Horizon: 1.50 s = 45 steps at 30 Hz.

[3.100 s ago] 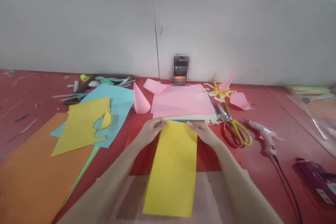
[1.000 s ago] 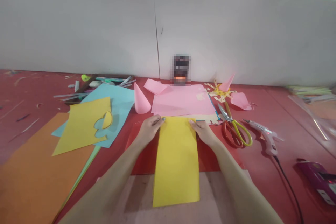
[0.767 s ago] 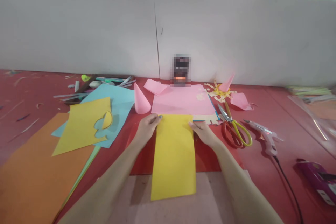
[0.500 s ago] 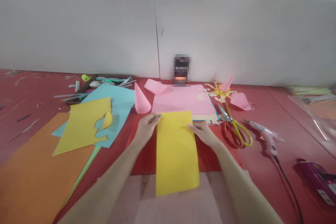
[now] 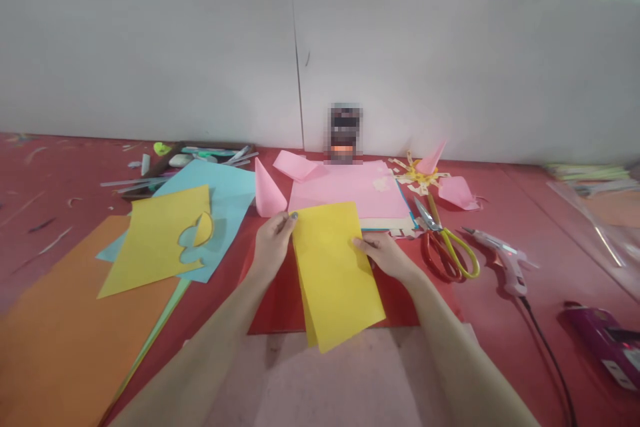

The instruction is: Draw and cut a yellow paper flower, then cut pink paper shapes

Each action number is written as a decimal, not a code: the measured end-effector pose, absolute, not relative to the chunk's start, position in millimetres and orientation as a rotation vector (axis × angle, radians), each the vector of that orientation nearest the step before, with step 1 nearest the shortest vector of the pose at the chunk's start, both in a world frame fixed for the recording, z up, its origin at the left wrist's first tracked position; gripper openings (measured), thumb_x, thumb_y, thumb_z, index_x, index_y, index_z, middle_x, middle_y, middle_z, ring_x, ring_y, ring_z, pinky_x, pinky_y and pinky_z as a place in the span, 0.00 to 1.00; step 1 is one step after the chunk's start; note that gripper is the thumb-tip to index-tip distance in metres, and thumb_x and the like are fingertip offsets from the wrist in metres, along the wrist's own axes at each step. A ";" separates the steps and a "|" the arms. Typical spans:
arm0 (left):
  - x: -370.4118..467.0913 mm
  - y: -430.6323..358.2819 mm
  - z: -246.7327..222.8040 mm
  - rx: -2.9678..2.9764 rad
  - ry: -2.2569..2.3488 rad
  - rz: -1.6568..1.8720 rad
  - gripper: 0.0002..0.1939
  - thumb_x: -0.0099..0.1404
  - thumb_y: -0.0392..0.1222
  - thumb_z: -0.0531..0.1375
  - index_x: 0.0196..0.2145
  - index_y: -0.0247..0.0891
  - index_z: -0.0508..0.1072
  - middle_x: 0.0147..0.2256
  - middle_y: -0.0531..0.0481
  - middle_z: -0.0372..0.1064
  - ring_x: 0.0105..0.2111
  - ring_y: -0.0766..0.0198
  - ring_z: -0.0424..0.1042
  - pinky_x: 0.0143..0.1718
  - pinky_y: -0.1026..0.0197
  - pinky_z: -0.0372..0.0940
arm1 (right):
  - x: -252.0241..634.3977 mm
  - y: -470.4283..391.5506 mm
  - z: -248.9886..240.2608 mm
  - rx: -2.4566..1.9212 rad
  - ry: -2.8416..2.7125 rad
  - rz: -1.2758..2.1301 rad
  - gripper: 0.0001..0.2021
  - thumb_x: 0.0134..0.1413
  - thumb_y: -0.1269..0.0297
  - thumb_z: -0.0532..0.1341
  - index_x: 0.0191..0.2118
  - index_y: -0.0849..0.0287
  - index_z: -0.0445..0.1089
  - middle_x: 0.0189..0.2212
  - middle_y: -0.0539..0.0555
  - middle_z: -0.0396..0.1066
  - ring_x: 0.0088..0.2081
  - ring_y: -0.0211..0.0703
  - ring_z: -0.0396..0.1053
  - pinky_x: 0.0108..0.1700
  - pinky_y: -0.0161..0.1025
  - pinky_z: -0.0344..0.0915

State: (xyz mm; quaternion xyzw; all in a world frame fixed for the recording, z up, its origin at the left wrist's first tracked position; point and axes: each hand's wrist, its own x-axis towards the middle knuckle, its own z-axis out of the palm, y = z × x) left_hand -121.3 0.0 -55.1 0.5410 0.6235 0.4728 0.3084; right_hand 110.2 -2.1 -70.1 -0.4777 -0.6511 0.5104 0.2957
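Observation:
A folded sheet of yellow paper is held up in front of me, its lower layer showing along the left edge. My left hand pinches its upper left corner between thumb and fingers. On the right edge, near the top, my right hand grips it with the thumb on the front. Just beyond my left hand stands a pink paper cone. Pink paper sheets lie behind the yellow paper. To the right of my right hand rest scissors with red and yellow handles.
Cut yellow paper lies over blue paper and orange paper at left. A pen tray is behind them. At right are a corded glue gun, a purple power strip and a pink-coned yellow flower.
The yellow paper has tilted, its lower end swinging right and rising slightly, and its back layer now shows at the left. Both hands have shifted a little to the left and keep their grip.

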 end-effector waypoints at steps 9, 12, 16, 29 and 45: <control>-123.6 0.9 -56.0 1.360 1.656 1.326 0.18 0.59 0.49 0.54 0.19 0.39 0.54 0.19 0.57 0.45 0.20 0.70 0.48 0.21 0.64 0.45 | 109.1 -6.5 -63.3 -1.202 -1.554 1.641 0.18 0.46 0.49 0.60 0.33 0.61 0.73 0.32 0.55 0.74 0.33 0.48 0.71 0.34 0.41 0.65; -124.3 0.7 -55.8 1.340 1.671 1.350 0.17 0.58 0.50 0.54 0.19 0.39 0.56 0.19 0.57 0.47 0.20 0.69 0.50 0.21 0.64 0.46 | 109.3 -5.9 -64.3 -1.216 -1.572 1.596 0.17 0.47 0.50 0.60 0.31 0.61 0.71 0.31 0.54 0.73 0.31 0.45 0.70 0.32 0.39 0.64; -126.6 1.9 -59.0 1.280 1.687 1.435 0.14 0.58 0.50 0.54 0.21 0.39 0.61 0.20 0.56 0.54 0.21 0.68 0.55 0.21 0.65 0.49 | 109.4 -3.9 -67.9 -1.262 -1.675 1.488 0.17 0.49 0.50 0.59 0.23 0.61 0.66 0.21 0.48 0.66 0.23 0.37 0.63 0.25 0.33 0.57; -130.9 3.0 -62.5 1.238 1.731 1.529 0.13 0.59 0.49 0.54 0.22 0.39 0.62 0.21 0.56 0.54 0.24 0.68 0.55 0.25 0.65 0.51 | 108.9 -4.2 -70.0 -1.230 -1.648 1.513 0.14 0.46 0.52 0.62 0.26 0.60 0.66 0.24 0.50 0.68 0.27 0.38 0.65 0.29 0.34 0.60; -130.0 0.5 -57.1 1.216 1.769 1.588 0.16 0.60 0.49 0.53 0.20 0.39 0.57 0.20 0.57 0.48 0.21 0.68 0.50 0.22 0.64 0.47 | 107.8 -2.8 -67.1 -1.199 -1.653 1.435 0.13 0.50 0.53 0.58 0.29 0.60 0.67 0.23 0.49 0.67 0.25 0.37 0.64 0.27 0.33 0.59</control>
